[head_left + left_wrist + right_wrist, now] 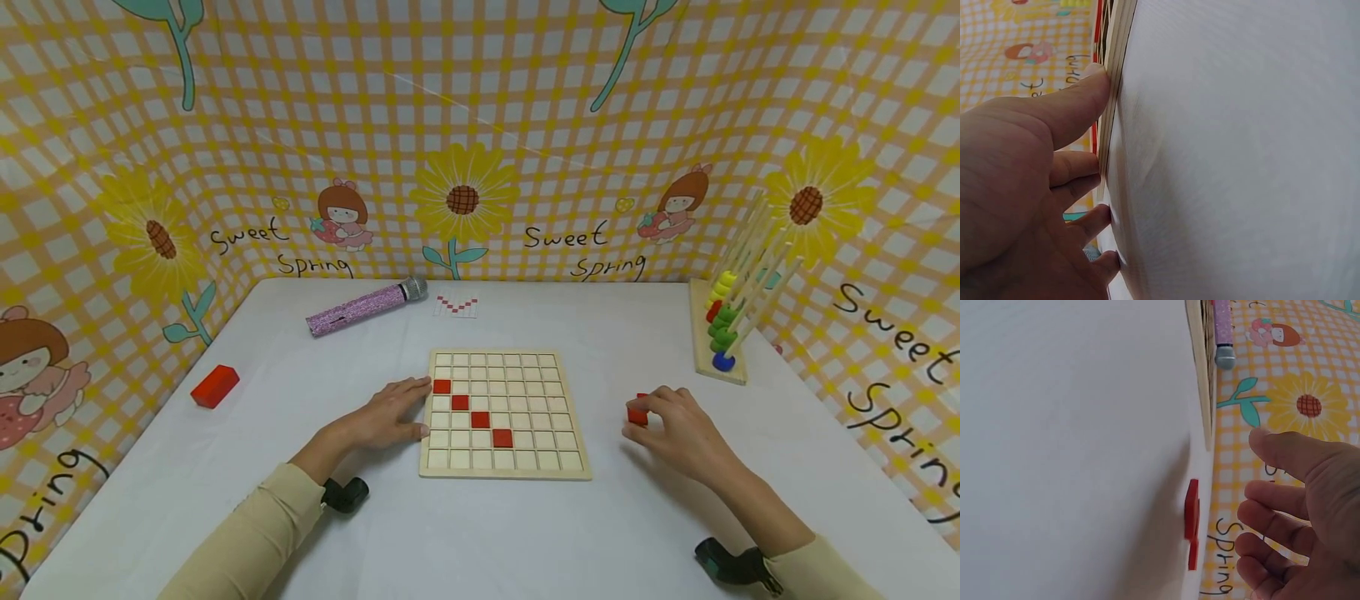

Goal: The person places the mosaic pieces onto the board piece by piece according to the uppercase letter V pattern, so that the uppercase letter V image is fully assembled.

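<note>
A square wooden grid board (528, 417) lies flat on the table, with several red square tiles (480, 420) set in its cells in a diagonal line. My left hand (387, 414) rests at the board's left edge, thumb and fingertips touching the side; the left wrist view shows the thumb against the wooden rim (1116, 69). To the right of the board, my right hand (678, 433) hovers with its thumb and fingers apart. Near its fingers, loose red tiles (1192, 509) lie on the table, partly hidden behind the hand in the head view.
A red block (215, 386) sits at the left. Behind the board lie a glittery pink microphone (363, 308) and a small card (456, 307) with a red V pattern. A wooden peg stand (708, 342) with coloured beads stands at the back right, near the patterned cloth wall (555, 208).
</note>
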`<state>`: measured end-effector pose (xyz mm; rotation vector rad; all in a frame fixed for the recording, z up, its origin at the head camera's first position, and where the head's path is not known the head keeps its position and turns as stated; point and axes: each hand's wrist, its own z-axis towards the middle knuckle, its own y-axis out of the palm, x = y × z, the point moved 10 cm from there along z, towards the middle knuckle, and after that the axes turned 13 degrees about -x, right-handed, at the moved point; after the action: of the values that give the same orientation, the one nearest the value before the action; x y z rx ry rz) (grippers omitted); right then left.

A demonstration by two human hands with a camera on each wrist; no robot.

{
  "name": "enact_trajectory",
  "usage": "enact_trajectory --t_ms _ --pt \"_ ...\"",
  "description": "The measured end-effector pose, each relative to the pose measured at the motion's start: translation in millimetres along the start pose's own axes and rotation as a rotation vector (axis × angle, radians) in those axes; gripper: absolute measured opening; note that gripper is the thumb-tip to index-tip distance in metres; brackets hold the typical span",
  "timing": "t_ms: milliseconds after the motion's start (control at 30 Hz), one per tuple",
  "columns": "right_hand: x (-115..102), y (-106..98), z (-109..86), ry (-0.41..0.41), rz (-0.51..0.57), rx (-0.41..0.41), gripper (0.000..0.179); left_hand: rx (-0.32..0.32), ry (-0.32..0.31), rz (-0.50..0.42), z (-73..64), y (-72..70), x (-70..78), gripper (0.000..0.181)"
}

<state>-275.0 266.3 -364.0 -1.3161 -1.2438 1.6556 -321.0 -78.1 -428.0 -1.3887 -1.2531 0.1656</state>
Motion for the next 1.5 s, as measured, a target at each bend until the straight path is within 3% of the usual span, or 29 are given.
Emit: enact_trajectory --t_ms 300,767,1500 --pt "18 8 -7.7 0.074 -0.022 -0.052 0.032 0.005 0.011 0.016 -0.6 -0.7 0.1 0.072" --pt "30 13 -10.2 0.091 -0.049 -0.067 0.028 0.000 0.025 0.024 -0.8 -1.2 1.9 0.072" --pt "30 16 -10.8 0.059 -0.069 -0.054 0.021 -0.004 0.011 0.015 -0.4 -0.4 0.5 0.071"
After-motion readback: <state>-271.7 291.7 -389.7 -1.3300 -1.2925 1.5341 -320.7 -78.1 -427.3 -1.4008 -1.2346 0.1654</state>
